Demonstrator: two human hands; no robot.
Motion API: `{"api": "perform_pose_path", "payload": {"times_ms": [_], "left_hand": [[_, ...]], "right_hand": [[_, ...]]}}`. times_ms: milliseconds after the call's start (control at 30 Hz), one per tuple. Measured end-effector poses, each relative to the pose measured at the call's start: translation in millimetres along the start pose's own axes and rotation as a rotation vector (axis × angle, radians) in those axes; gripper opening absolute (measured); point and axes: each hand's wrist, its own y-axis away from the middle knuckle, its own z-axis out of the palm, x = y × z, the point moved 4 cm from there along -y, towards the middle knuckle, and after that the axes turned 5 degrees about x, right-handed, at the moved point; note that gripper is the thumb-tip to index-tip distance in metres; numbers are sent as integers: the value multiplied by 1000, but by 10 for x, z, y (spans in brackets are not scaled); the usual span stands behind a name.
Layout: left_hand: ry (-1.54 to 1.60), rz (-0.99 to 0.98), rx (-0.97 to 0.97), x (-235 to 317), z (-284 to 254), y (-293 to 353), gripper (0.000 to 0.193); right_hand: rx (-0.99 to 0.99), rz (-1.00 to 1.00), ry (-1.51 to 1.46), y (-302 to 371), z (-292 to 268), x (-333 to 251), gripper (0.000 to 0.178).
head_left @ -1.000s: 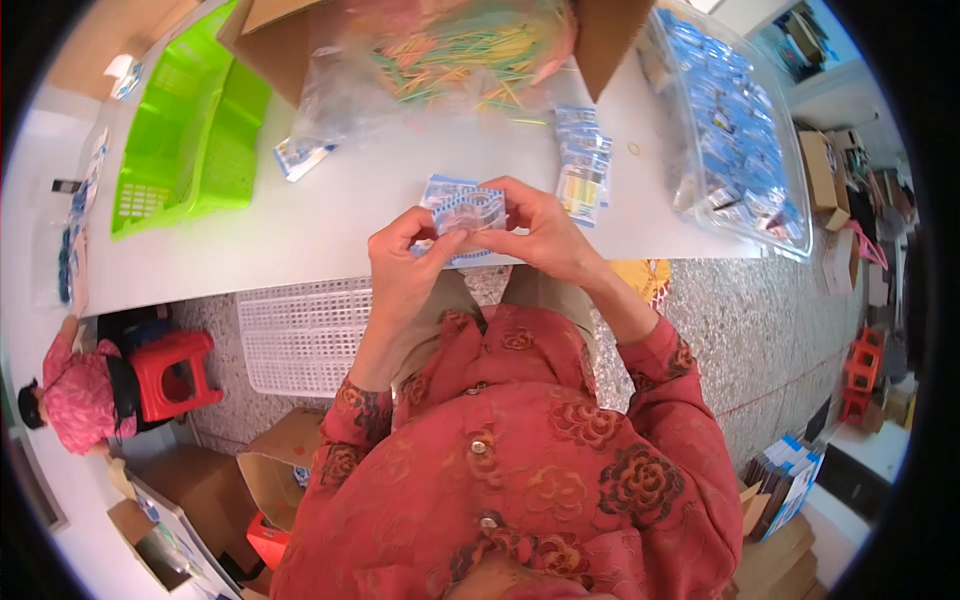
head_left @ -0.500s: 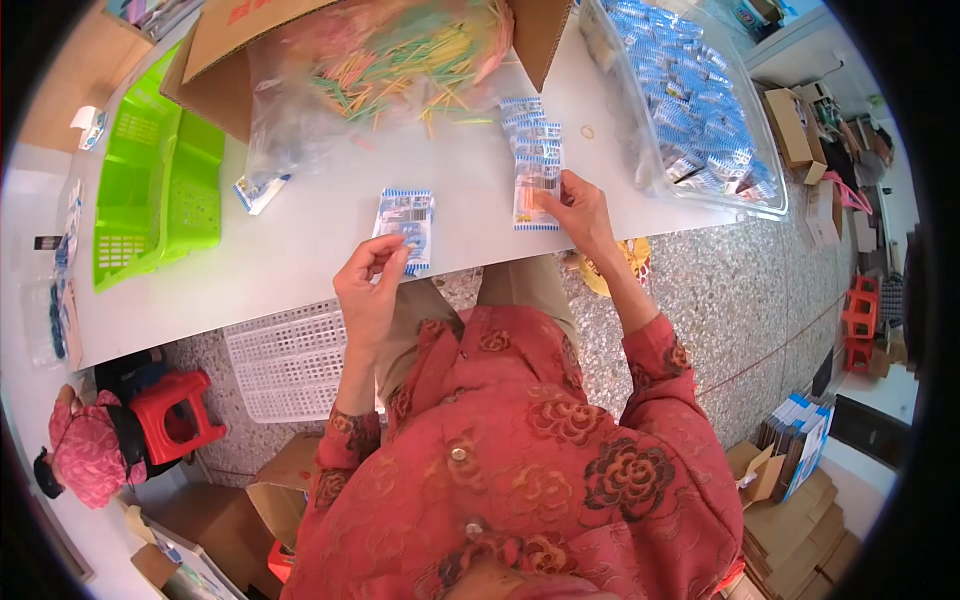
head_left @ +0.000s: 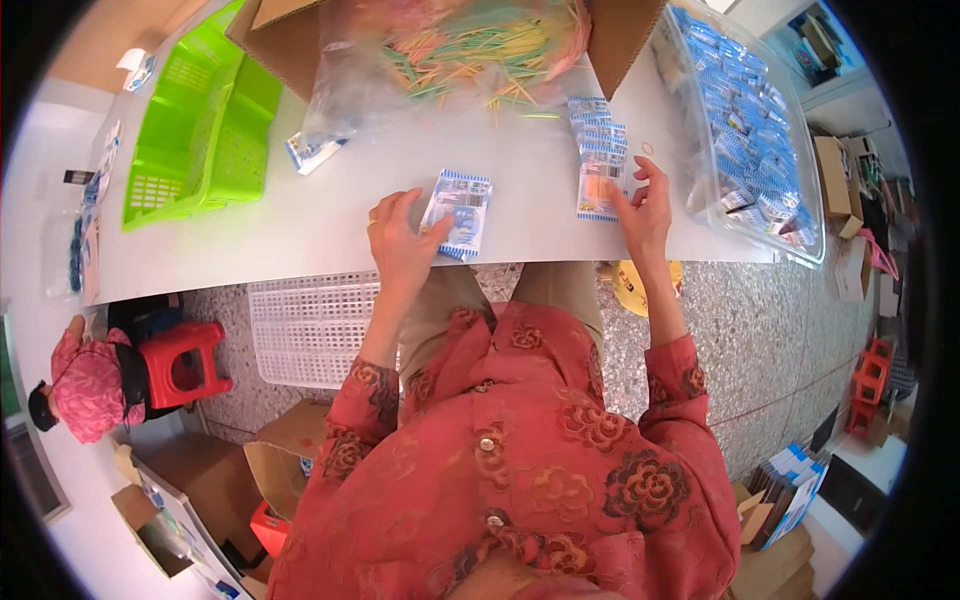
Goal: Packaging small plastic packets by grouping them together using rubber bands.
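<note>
A short stack of small blue-and-white sachets (head_left: pixel 465 195) lies near the table's front edge. My left hand (head_left: pixel 402 245) is at its left side, fingers spread and the thumb on or just over the top sachet. To the right, an overlapping row of the same sachets (head_left: pixel 603 165) runs away from me; the nearest one shows an orange patch. Beside that row's near end is my right hand (head_left: pixel 648 212), open, with its thumb close to the front sachet and its fingers raised. Neither hand grips anything.
A cardboard box (head_left: pixel 625 40) with a bag of thin coloured sticks (head_left: pixel 480 55) stands at the back. A clear tub (head_left: pixel 700 150) of sachets is at right, a green basket (head_left: pixel 235 150) at left. One loose sachet (head_left: pixel 315 152) and a rubber band (head_left: pixel 648 149) lie on the table (head_left: pixel 330 215).
The whole view has shifted, so the table things sit further right. My left fingers have spread from a pinch at the stack. My right hand has let go of the row and opened.
</note>
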Motion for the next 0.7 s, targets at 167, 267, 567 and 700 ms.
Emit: {"api": "perform_pose_path", "payload": {"times_ms": [167,267,567,700], "left_hand": [[-103,45,6,70,41,39,53],[-25,1,-8,52,41,41,47],[77,94,29,7,15,151,36],[75,100,38,45,9,170,38]], "right_hand": [[-26,-126,-103,159,166,-350,47],[-220,-210,-143,252,459,-684,42],[-413,-316,-98,249,1084,-930,19],[-393,-362,-71,238,1051,-1027,14]]}}
